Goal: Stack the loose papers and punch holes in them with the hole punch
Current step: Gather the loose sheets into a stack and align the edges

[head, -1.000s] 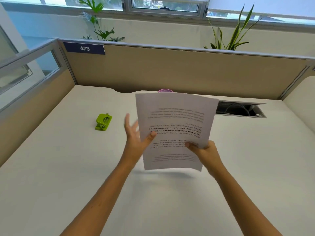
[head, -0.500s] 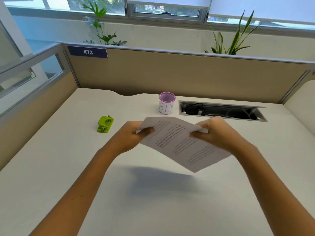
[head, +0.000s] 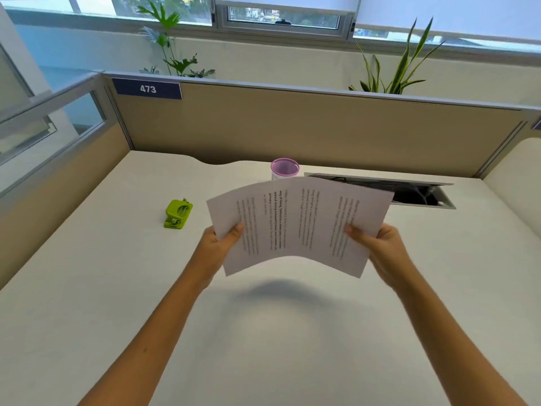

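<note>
Nearest to us, at the bottom of the frame, two bare forearms reach up from the lower corners over the pale table (head: 87,288). A soft shadow lies on the table just below the centre of the frame, under what the hands hold.

At the centre we see the papers (head: 298,227) lifted clear of the table, held landscape with their middle bowed upward and the printed lines running sideways. Our left hand (head: 218,244) grips the left edge: the thumb lies on the printed face and the fingers are curled behind the sheets, out of sight. Our right hand (head: 377,244) grips the right edge the same way, thumb on top and the fingers tucked behind. How many sheets there are we cannot tell.

A little farther, left of centre, the green hole punch (head: 178,213) sits on the table, apart from the papers and from the left hand.

Beyond the papers, just above their top edge, a cup with a purple mesh rim (head: 284,167) stands on the table, its lower part hidden by the sheets. To its right, in the right middle of the frame, a cable slot (head: 421,193) opens in the table, with dark cables inside.

Farther still a beige partition (head: 292,130) crosses the frame, with a blue plate reading 473 (head: 147,88) at upper left. Behind it, leafy plants (head: 395,65) stand below the windows (head: 281,16) along the top edge.
</note>
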